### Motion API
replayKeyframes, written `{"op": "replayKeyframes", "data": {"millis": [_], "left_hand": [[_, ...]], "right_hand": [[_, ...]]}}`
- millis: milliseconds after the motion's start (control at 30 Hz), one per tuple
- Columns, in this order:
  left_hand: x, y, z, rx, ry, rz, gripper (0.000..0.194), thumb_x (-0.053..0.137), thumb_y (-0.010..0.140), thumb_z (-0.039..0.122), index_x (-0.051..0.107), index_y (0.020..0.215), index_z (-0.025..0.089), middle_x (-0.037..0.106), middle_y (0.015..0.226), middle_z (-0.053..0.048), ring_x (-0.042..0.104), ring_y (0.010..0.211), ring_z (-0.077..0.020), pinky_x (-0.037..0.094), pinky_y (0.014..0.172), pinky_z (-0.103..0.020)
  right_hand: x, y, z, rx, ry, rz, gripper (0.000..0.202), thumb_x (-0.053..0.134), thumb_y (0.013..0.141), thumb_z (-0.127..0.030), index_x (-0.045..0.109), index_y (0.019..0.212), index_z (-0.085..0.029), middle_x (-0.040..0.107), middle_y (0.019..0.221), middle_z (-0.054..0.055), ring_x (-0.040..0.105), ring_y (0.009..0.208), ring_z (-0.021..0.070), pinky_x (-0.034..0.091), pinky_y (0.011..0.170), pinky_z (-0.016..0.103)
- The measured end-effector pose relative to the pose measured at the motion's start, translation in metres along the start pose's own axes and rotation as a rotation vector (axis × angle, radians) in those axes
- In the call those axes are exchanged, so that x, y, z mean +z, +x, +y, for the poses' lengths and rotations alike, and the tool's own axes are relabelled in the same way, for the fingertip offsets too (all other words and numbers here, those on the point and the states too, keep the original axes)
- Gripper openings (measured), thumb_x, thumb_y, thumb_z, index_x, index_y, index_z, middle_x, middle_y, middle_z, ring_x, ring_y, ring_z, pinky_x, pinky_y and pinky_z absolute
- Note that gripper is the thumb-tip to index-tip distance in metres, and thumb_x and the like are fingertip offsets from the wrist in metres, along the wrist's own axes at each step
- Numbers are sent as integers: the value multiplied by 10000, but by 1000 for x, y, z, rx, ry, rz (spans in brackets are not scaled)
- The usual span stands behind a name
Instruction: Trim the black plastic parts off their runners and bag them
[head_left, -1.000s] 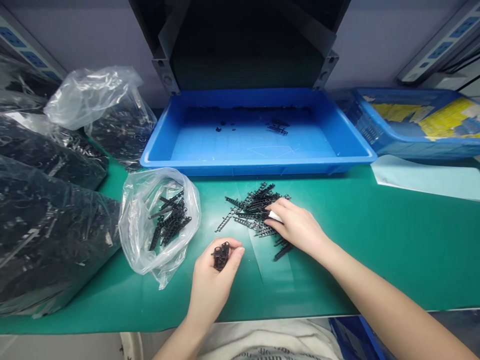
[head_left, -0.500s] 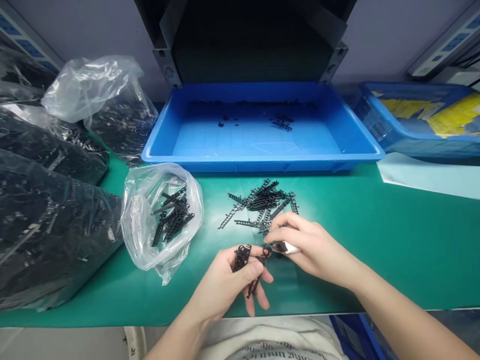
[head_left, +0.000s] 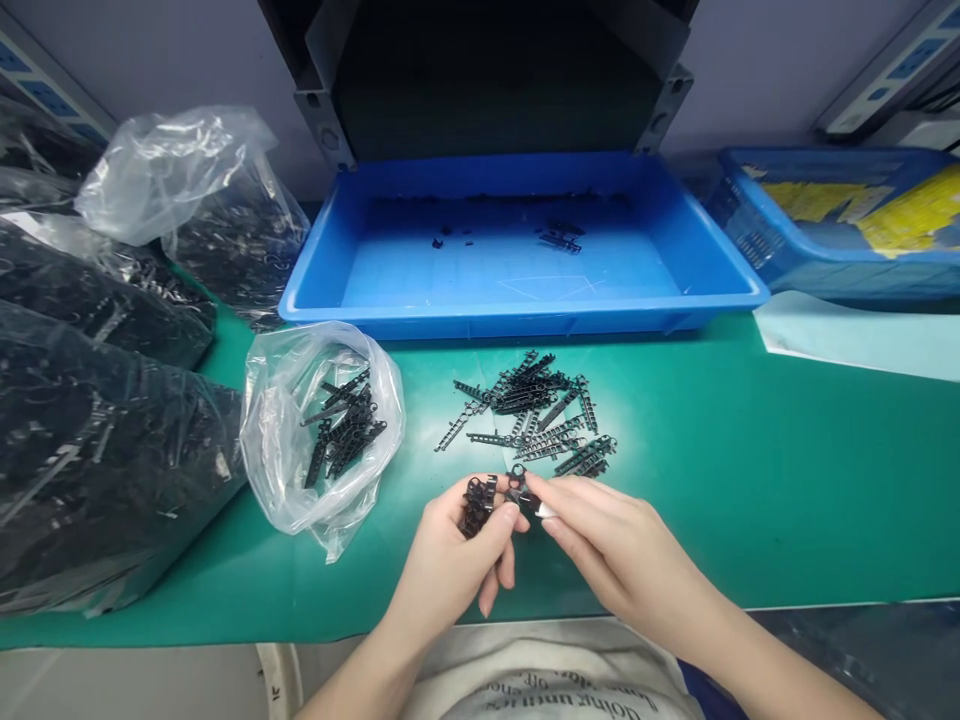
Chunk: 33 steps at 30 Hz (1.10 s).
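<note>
Several black plastic parts [head_left: 477, 506] are bunched in my left hand [head_left: 457, 550], between its thumb and fingers. Close beside it, my right hand [head_left: 615, 530] is closed around a small tool with a white end [head_left: 545, 510], mostly hidden by the fingers. Between the fingertips of both hands is a black part with a ring [head_left: 517, 477]. Just beyond the hands, a loose pile of black ladder-like strips [head_left: 529, 390] lies on the green table surface [head_left: 787, 480]. An open clear bag [head_left: 274, 450] with similar strips stands to the left.
A blue tray [head_left: 517, 318] with a few black pieces is at the back. Full bags of black parts [head_left: 105, 480] crowd the left side. A blue basket [head_left: 840, 270] with yellow material and a pale sheet [head_left: 847, 335] are at the right.
My right hand has come down, closer to my left hand. More strips at the near right of the pile are now uncovered. The strip below my left thumb no longer shows.
</note>
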<state>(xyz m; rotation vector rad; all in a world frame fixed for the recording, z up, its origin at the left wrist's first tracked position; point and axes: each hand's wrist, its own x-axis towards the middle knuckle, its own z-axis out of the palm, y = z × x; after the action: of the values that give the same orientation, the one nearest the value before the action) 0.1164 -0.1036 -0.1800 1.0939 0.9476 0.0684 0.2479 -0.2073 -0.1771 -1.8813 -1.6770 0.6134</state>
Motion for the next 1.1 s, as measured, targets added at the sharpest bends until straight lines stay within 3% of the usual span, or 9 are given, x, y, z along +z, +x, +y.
{"op": "replayKeyframes", "data": {"millis": [267,500,667,800,933,1100], "left_hand": [[4,-4,0,9,54,53,230,516,764,366,516,829,145,544,454,32,304,232,-16,198,273,-114],[7,-4,1,9,46,64,211,553,745,356,531,786,150,470,380,66,238,237,-17,163,275,-126],[6,3,-9,61,39,55,198,553,765,352,495,730,166,391,357,94,273,273,-28,189,302,-130],[5,6,-21,129,13,89,187,557,784,340,501,756,164,433,427,83,360,308,-30,264,354,-137],[3,6,-24,72,-25,84,239,515,815,397,482,741,173,417,365,88,289,262,-37,206,302,-148],[-6,8,-20,155,-82,257,188,525,822,352,481,866,174,466,463,82,373,353,-41,290,382,-145]], "right_hand": [[-1,0,2,-18,-14,-28,342,337,914,-177,528,1194,-132,651,1000,74,598,829,210,535,662,343],[1,-4,3,1,-32,-11,346,332,916,-184,529,1201,-173,658,998,71,605,814,196,524,632,314],[9,-4,1,16,-35,34,343,318,928,-190,516,1207,-189,661,971,63,603,782,189,501,593,291],[17,-6,-2,21,-48,74,343,310,934,-186,501,1218,-175,656,980,61,601,770,181,495,582,284],[21,-4,1,3,-112,115,340,305,939,-197,509,1205,-141,658,964,74,607,791,182,493,600,284],[14,22,17,88,-260,124,331,432,907,-303,524,1177,-136,636,891,77,625,736,205,470,546,284]]}}
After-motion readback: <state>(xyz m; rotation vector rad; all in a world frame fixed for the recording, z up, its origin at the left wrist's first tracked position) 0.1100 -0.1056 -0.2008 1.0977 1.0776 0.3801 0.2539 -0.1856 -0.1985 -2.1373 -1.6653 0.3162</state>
